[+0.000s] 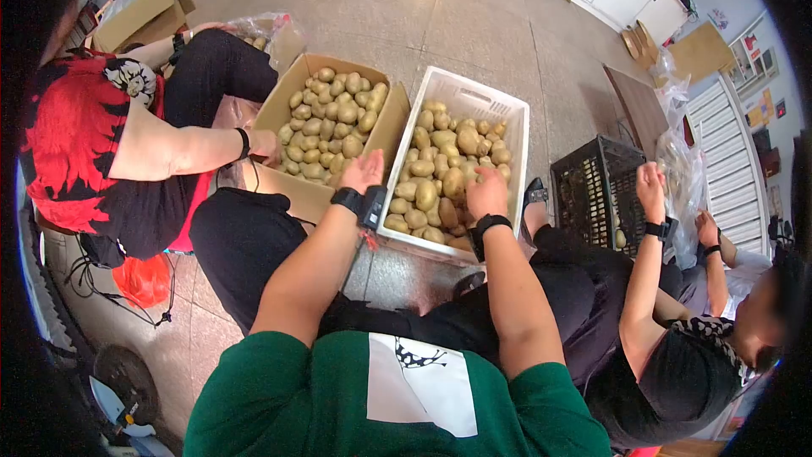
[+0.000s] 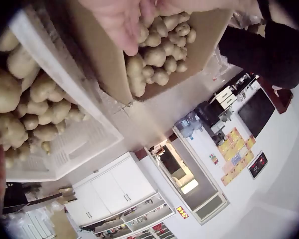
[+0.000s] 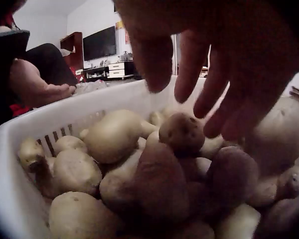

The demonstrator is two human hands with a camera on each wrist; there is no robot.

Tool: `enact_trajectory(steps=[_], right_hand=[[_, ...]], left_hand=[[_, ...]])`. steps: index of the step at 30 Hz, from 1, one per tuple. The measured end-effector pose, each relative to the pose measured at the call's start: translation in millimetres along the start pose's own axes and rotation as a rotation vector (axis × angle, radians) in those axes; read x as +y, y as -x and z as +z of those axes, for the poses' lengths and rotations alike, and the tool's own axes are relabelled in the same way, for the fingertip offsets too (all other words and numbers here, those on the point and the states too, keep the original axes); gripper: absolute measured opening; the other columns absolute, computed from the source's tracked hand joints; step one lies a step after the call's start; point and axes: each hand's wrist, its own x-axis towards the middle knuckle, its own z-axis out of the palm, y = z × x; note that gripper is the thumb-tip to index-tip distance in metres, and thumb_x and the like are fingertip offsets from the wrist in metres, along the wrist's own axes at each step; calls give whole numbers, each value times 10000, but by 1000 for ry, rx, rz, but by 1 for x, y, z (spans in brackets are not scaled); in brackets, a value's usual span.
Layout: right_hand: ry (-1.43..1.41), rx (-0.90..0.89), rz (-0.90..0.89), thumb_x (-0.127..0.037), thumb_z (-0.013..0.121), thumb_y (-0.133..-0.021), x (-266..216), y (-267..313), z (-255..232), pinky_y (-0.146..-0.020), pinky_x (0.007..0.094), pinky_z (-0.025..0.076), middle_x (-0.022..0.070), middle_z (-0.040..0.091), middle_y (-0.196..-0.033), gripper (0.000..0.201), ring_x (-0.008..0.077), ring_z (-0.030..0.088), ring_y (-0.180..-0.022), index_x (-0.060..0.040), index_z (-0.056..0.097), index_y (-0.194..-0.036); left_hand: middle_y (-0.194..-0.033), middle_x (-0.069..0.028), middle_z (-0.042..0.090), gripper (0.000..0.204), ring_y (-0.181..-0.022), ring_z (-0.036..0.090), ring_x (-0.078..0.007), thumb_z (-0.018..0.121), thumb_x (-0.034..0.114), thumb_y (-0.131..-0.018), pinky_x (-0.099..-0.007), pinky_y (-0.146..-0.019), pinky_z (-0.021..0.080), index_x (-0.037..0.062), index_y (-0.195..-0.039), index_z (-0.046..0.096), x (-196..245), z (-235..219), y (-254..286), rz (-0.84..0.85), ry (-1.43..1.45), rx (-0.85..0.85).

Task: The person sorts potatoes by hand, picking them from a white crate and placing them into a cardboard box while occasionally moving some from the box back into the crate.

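Note:
My left hand [image 1: 364, 173] hovers at the near right edge of the cardboard box [image 1: 298, 196], palm turned up and nothing in it. In the left wrist view, its extended fingers [image 2: 132, 42] overlap the potatoes [image 2: 162, 52] in that box. Over the white plastic crate [image 1: 397, 224] hangs my right hand [image 1: 488, 195], fingers apart and pointing down. The right wrist view shows these fingers [image 3: 187, 74] just above the heaped potatoes [image 3: 117, 137], gripping none of them. Both containers are filled with potatoes.
A person in red and black [image 1: 72, 148] sits at left, one hand at the cardboard box. At right, other people sit near a black crate [image 1: 584, 195] and clear plastic bags [image 1: 681, 173]. A red plastic bag [image 1: 141, 281] lies on the floor at left.

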Motion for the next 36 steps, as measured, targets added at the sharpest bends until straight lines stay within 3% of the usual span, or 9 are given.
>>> enact_trajectory(steps=[1, 3, 4, 7, 15, 20, 27, 31, 36], right_hand=[[54, 161, -43, -169, 577, -713, 0, -1, -4, -817, 394, 413, 207, 550, -974, 283, 351, 510, -934, -47, 583, -968], [168, 107, 13, -184, 585, -695, 9, -5, -5, -838, 403, 401, 195, 530, -988, 280, 348, 498, -937, -50, 586, -941], [187, 35, 80, -209, 602, -682, 13, -7, -3, -850, 402, 397, 190, 526, -1005, 314, 351, 492, -948, -43, 583, -949], [338, -146, 146, -305, 649, -650, 21, -2, -4, -883, 403, 380, 176, 502, -1071, 437, 343, 444, -1030, -29, 570, -980], [355, -312, 214, -388, 649, -668, 15, 1, -13, -949, 423, 231, 188, 490, -1094, 540, 313, 410, -1080, -14, 541, -1042], [372, -446, 248, -403, 674, -625, -12, 4, -40, -851, 363, 430, 185, 501, -1084, 637, 305, 494, -1029, -22, 487, -1100], [75, -460, 262, -345, 702, -606, 6, 11, -35, -857, 361, 420, 218, 540, -1065, 656, 312, 518, -1007, 10, 464, -1104], [137, -516, 217, -346, 681, -618, -7, 16, -51, -831, 370, 437, 214, 551, -1049, 635, 320, 540, -968, 31, 476, -1086], [-21, -470, 137, -408, 671, -621, -1, 14, -22, -814, 371, 444, 233, 559, -1009, 646, 338, 547, -942, 46, 503, -1049]], left_hand=[[-1089, -193, 510, 327, -993, 519, -301, 359, 182, -897, -374, -871, 455, -63, -1107, 419, -8, 4, 6, -62, -7, -4], [-968, -196, 568, 288, -932, 551, -302, 382, 199, -881, -389, -842, 469, -43, -998, 486, -12, -19, -11, -157, -191, -213], [-1108, -209, 502, 308, -1048, 497, -298, 381, 128, -855, -388, -906, 425, -67, -1089, 425, -37, 7, 23, -7, -256, -19], [-1052, -214, 515, 223, -948, 527, -323, 406, 185, -867, -424, -858, 449, -30, -880, 463, -46, -33, -10, -70, -336, -175], [-1108, -185, 447, 326, -1061, 452, -327, 324, 316, -919, -392, -937, 384, 11, -1016, 386, -64, -7, 37, -130, -436, -41], [-1150, -197, 413, 321, -1075, 441, -334, 318, 293, -923, -388, -946, 380, 6, -1061, 360, -64, -10, 39, -131, -459, -70], [-1159, -187, 420, 307, -1079, 444, -327, 323, 289, -922, -398, -917, 398, 17, -1058, 365, -60, -20, 35, -185, -496, -93], [-1162, -183, 427, 236, -1083, 439, -332, 422, 227, -882, -426, -937, 385, 13, -980, 424, -67, -10, 49, -131, -511, -52], [-1184, -153, 424, 294, -1113, 415, -305, 374, 265, -897, -426, -928, 380, 43, -1088, 394, -69, -16, 43, -181, -628, -26]])
